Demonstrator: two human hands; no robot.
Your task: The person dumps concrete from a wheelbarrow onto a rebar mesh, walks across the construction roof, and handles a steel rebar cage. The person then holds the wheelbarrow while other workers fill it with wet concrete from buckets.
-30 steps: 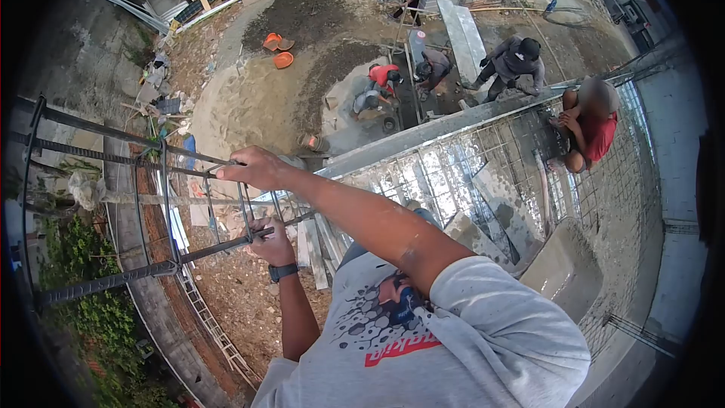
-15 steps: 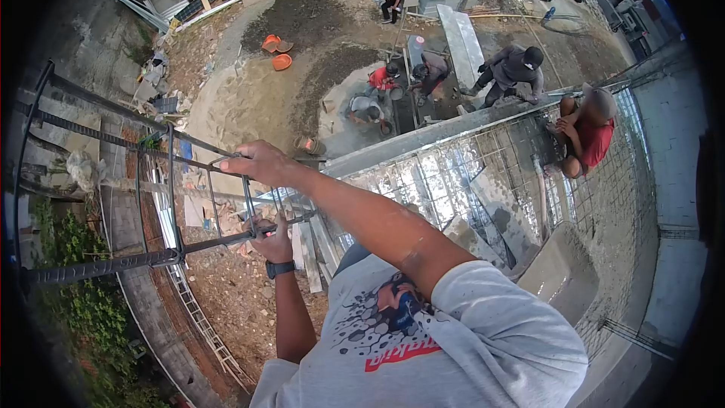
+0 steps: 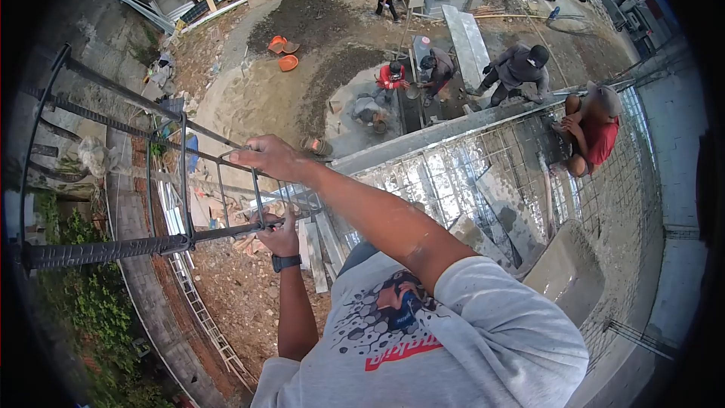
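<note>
A rebar cage (image 3: 113, 248) of ribbed bars and square stirrups extends leftward from my hands, raised above the ground below. My right hand (image 3: 266, 159) is closed over its upper bar, palm down, with the arm stretched across my chest. Lower down, my left hand (image 3: 281, 239), with a dark watch at the wrist, grips the lower bar from beneath near a stirrup. Some of its fingers are hidden behind the steel. The far end of the cage passes behind my right forearm.
Wet concrete and a rebar mesh (image 3: 423, 181) lie to my right, with a trough (image 3: 568, 276) on it. A person in red (image 3: 596, 140) crouches there. Several co-workers stand or crouch beyond the concrete edge (image 3: 423, 136). A ladder (image 3: 208, 325) and planks (image 3: 315, 257) lie below.
The near end of the cage has risen slightly in view, and both hands have shifted a little right with it. In the background, the person in black has moved left.
</note>
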